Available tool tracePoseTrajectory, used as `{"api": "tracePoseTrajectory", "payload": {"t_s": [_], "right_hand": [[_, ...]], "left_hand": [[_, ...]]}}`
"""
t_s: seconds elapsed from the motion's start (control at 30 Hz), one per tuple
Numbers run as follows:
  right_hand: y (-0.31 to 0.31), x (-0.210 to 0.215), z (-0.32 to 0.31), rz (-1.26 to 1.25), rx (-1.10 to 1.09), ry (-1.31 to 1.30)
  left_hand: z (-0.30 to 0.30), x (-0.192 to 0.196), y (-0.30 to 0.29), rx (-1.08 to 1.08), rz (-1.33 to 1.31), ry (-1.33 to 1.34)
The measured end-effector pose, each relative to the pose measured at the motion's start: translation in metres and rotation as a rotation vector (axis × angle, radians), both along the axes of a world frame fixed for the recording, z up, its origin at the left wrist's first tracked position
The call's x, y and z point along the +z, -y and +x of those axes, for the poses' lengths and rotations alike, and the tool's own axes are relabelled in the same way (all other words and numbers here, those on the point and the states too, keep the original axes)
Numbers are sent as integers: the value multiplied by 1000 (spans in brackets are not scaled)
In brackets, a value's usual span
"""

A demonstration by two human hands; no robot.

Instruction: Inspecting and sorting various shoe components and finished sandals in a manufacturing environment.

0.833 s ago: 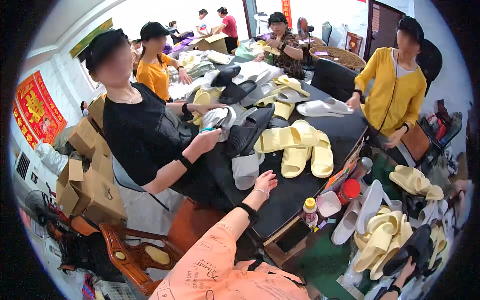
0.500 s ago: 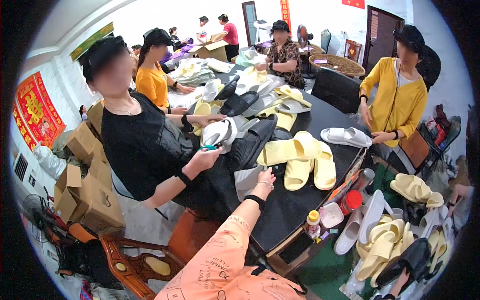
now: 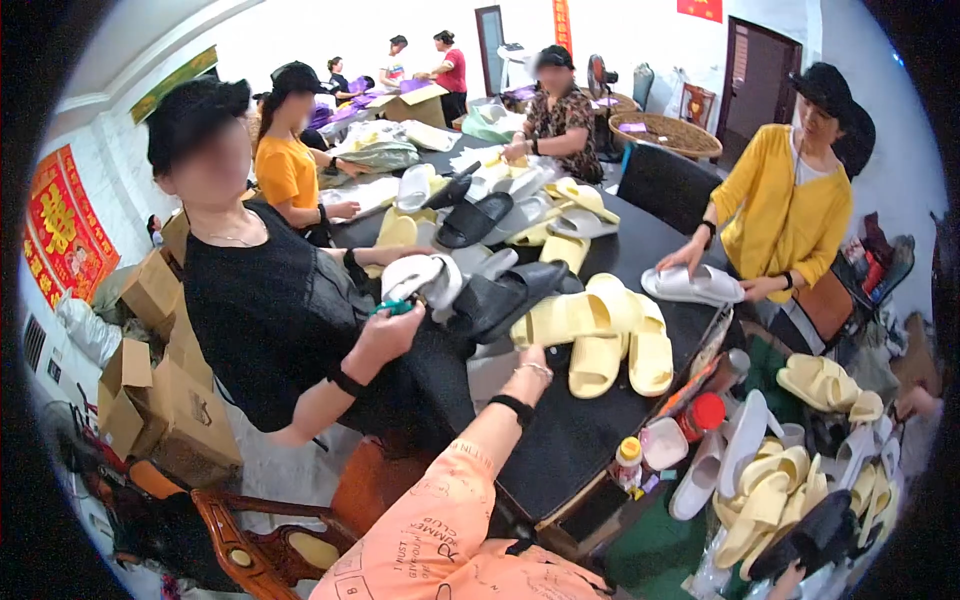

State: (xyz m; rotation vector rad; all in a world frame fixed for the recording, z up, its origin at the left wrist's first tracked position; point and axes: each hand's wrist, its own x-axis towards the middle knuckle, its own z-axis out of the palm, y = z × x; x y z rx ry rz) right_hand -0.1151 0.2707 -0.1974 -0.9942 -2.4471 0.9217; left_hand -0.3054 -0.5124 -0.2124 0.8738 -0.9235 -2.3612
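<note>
The left hand [image 3: 530, 362] reached, fingers loosely spread, onto a grey slipper [image 3: 492, 368] beside the yellow slippers [image 3: 600, 335]; right hand unseen. Gripping seemed next.

White walls with red hangings [image 3: 58, 225], a dark door [image 3: 752, 62], cardboard boxes [image 3: 160, 395] beside a wooden chair [image 3: 262, 525].

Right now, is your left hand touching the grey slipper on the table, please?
Touching: the head view shows the left hand lying on the grey slipper, with no gap.
</note>
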Motion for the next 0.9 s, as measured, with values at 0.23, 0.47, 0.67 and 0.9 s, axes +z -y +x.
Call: {"api": "tracePoseTrajectory", "payload": {"t_s": [0.23, 0.47, 0.67, 0.9], "right_hand": [[-3, -2, 96, 812, 110, 259], [29, -38, 116, 16, -65, -116], [59, -91, 142, -68, -210, -258], [136, -27, 138, -369, 142, -89]], "left_hand": [[10, 232, -26, 8, -306, -452], [0, 344, 83, 138, -463, -665], [-5, 282, 24, -341, -329, -615], [28, 90, -86, -459, 125, 363]]}}
